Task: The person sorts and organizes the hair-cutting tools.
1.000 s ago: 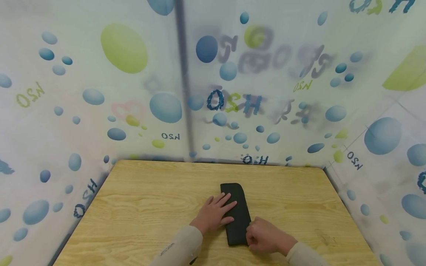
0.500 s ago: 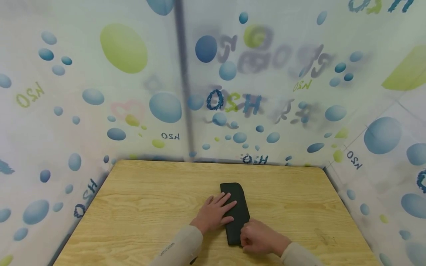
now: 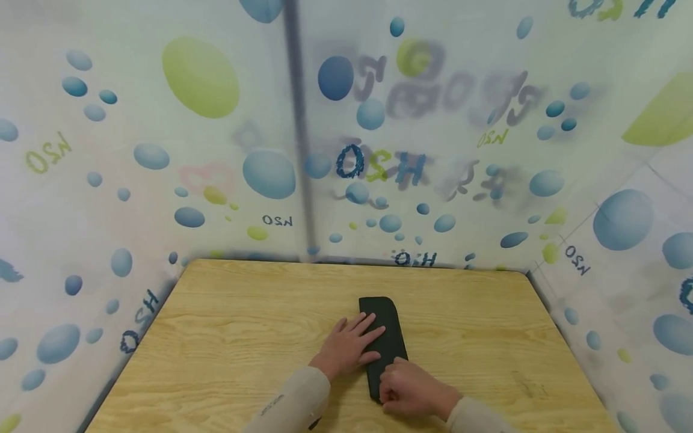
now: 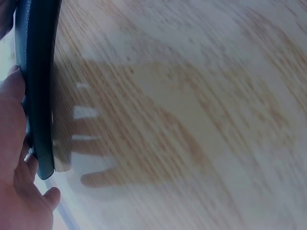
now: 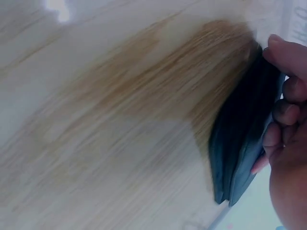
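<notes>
A long, flat black case (image 3: 391, 337) with one rounded far corner lies on the wooden table. My left hand (image 3: 343, 349) rests on its left side, fingers spread across the top. In the left wrist view the case (image 4: 38, 105) appears edge-on beside that hand. At the near right corner, my right hand (image 3: 414, 388) has its fingers curled and its thumb against the case's edge. Two layers with a seam between them show along the case (image 5: 240, 129) in the right wrist view. The curled fingers hide what exactly they pinch.
The wooden tabletop (image 3: 243, 337) spreads around the case on all sides. Behind and beside it hang white sheets (image 3: 455, 72) printed with blue and green bubbles and lettering.
My right hand has slid left and slightly toward me, from the case's right edge to its near end. The left hand and the case have stayed almost still.
</notes>
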Action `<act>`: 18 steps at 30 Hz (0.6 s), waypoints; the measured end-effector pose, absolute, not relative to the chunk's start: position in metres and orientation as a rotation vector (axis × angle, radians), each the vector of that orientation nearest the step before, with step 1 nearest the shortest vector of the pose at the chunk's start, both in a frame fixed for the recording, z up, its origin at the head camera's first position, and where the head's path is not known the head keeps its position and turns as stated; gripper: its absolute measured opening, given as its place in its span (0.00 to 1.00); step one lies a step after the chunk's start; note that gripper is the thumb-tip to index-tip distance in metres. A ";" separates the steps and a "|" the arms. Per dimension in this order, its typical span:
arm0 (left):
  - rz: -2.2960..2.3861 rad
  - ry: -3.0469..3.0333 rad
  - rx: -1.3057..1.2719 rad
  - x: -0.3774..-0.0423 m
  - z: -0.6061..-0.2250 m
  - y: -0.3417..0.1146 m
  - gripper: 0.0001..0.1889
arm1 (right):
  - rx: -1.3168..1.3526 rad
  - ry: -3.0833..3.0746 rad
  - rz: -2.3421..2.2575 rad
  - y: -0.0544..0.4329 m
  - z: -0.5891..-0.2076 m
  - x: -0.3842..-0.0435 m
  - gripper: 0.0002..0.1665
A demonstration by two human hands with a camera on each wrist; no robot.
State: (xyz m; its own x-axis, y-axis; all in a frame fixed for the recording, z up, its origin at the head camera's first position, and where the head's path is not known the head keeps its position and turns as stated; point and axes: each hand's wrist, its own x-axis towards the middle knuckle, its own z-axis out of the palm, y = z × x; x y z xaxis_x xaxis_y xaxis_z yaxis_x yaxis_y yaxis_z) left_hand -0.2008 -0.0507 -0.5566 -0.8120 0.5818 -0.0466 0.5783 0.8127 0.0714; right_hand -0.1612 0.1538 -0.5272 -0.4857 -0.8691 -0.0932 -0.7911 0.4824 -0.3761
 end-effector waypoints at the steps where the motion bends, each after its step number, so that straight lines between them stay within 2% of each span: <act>1: 0.076 2.929 0.939 -0.201 -0.557 -0.050 0.31 | -1.417 2.462 -0.409 0.152 -0.527 -0.161 0.06; 18: 0.046 2.996 0.998 -0.200 -0.560 -0.053 0.32 | -1.381 2.463 -0.428 0.150 -0.532 -0.160 0.04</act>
State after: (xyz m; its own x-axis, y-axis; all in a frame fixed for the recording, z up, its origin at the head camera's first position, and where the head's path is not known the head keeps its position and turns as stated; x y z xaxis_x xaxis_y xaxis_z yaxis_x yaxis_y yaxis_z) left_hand -0.2000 -0.0530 -0.5602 -0.8002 0.5992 0.0252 0.5997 0.7999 0.0223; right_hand -0.1596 0.1503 -0.5317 -0.5014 -0.8592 -0.1014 -0.7747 0.4981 -0.3896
